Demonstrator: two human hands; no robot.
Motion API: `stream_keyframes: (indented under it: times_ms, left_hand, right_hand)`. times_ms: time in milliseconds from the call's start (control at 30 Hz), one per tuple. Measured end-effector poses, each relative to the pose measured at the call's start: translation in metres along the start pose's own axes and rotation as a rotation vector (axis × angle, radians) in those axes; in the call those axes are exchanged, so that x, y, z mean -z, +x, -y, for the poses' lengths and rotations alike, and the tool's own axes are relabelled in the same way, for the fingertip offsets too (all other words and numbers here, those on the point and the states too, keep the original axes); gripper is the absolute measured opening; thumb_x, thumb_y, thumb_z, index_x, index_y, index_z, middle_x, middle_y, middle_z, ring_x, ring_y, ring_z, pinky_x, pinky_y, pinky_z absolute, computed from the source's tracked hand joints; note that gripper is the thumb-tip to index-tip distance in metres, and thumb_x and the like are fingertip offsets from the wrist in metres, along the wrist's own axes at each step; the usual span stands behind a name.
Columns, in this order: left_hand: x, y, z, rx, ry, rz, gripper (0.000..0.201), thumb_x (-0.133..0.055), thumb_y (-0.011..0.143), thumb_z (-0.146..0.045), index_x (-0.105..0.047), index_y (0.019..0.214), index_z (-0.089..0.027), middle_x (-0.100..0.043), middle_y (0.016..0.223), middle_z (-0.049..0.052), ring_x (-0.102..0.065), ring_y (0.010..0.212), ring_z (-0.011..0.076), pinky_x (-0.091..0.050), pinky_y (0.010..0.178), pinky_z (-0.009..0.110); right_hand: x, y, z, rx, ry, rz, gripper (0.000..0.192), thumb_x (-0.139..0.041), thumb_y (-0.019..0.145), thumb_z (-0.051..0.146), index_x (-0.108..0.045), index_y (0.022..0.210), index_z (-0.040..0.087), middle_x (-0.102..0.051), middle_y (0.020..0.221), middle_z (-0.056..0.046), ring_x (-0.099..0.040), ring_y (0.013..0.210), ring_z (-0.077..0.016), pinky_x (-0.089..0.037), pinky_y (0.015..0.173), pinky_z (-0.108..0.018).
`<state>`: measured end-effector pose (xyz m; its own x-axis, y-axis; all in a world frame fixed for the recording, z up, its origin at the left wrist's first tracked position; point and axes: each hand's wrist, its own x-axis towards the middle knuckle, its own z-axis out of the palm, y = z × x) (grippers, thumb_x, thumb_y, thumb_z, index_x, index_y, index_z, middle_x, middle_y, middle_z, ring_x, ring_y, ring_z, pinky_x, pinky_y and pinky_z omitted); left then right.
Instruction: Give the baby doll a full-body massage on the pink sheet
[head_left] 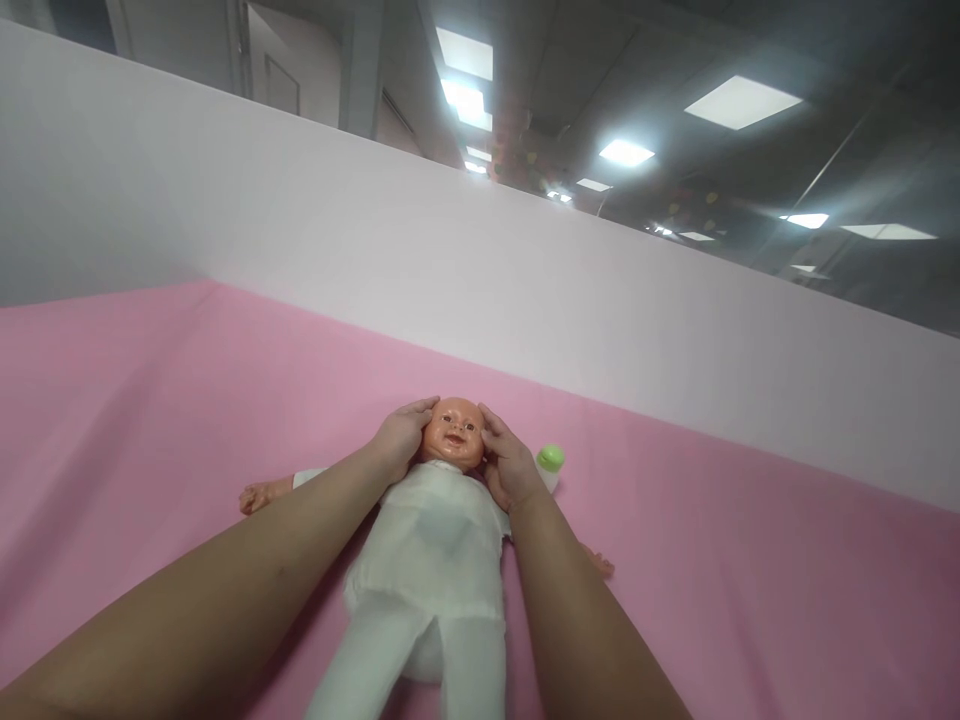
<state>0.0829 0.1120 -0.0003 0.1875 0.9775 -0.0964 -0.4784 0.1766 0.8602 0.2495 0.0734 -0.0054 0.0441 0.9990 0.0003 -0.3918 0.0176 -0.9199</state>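
A baby doll in white clothes lies on its back, face up, its arms spread out to the sides. My left hand cups one side of its head, the fingers curved along the temple. On the other side, my right hand presses against the cheek and temple, so the head sits between both palms. Part of the doll's arms is hidden behind my forearms. Just beyond my right wrist lies a small item with a light green cap; its whitish body is partly covered by my hand.
Under the doll spreads a pink cloth with soft folds. A low white wall runs along the far side and meets another stretch at the left corner. Above it appear lit ceiling panels and a door.
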Motion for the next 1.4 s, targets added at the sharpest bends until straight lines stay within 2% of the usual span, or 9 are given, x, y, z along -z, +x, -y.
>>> stream_keyframes:
  times_ms: [133,267,433,733,933,1133,1400]
  left_hand:
    - [-0.001,0.002,0.001,-0.037,0.085,0.045,0.047,-0.076,0.081,-0.030,-0.065,0.125,-0.015,-0.073,0.120,0.016,-0.071,0.105,0.0288,-0.057,0.092,0.038]
    - [-0.001,0.003,0.001,-0.052,0.194,0.046,0.057,-0.083,0.073,-0.029,-0.063,0.125,-0.018,-0.070,0.123,0.015,-0.069,0.107,0.0306,-0.055,0.090,0.037]
    - [-0.002,0.004,0.000,-0.050,0.245,0.053,0.060,-0.079,0.073,-0.027,-0.058,0.129,-0.020,-0.067,0.123,0.015,-0.071,0.101,0.0298,-0.057,0.083,0.037]
    - [-0.008,0.001,0.002,-0.065,0.201,0.045,0.046,-0.071,0.082,-0.028,-0.063,0.127,-0.022,-0.072,0.113,0.010,-0.070,0.097,0.0242,-0.056,0.086,0.034]
    - [-0.006,0.001,0.001,-0.032,0.111,0.043,0.043,-0.067,0.086,-0.025,-0.064,0.129,-0.022,-0.073,0.113,0.010,-0.071,0.096,0.0231,-0.057,0.087,0.033]
    - [0.002,-0.002,-0.006,0.027,-0.024,0.097,0.050,-0.066,0.084,-0.019,-0.062,0.134,-0.021,-0.071,0.118,0.015,-0.073,0.096,0.0260,-0.060,0.087,0.039]
    - [0.009,-0.005,-0.011,0.079,-0.124,0.133,0.059,-0.066,0.079,-0.014,-0.059,0.138,-0.018,-0.068,0.124,0.017,-0.071,0.103,0.0293,-0.060,0.090,0.047]
  right_hand:
    - [-0.009,0.002,0.000,0.072,-0.125,-0.060,0.059,-0.082,0.073,0.045,-0.061,0.126,0.029,-0.069,0.122,-0.004,-0.067,0.111,-0.0276,-0.056,0.094,-0.044]
    - [-0.015,0.003,0.001,0.109,-0.192,-0.079,0.065,-0.089,0.067,0.043,-0.059,0.122,0.026,-0.069,0.116,-0.005,-0.068,0.108,-0.0276,-0.057,0.092,-0.042]
    - [-0.019,0.006,-0.003,0.150,-0.260,-0.115,0.067,-0.090,0.065,0.044,-0.057,0.120,0.027,-0.068,0.114,-0.005,-0.069,0.102,-0.0267,-0.059,0.087,-0.041]
    - [-0.017,0.017,-0.013,0.202,-0.304,-0.225,0.054,-0.085,0.070,0.048,-0.063,0.114,0.026,-0.070,0.110,-0.005,-0.067,0.102,-0.0258,-0.055,0.090,-0.040]
    - [-0.015,0.018,-0.015,0.194,-0.188,-0.183,0.048,-0.076,0.077,0.049,-0.065,0.118,0.027,-0.071,0.114,-0.003,-0.066,0.109,-0.0249,-0.054,0.097,-0.040]
    - [-0.014,0.009,-0.010,0.104,-0.076,-0.092,0.058,-0.077,0.075,0.045,-0.063,0.129,0.029,-0.071,0.123,-0.004,-0.066,0.114,-0.0279,-0.055,0.097,-0.046]
    - [0.001,0.005,-0.003,-0.020,0.049,0.053,0.067,-0.085,0.068,0.032,-0.064,0.132,0.034,-0.062,0.142,-0.004,-0.063,0.120,-0.0288,-0.054,0.098,-0.048]
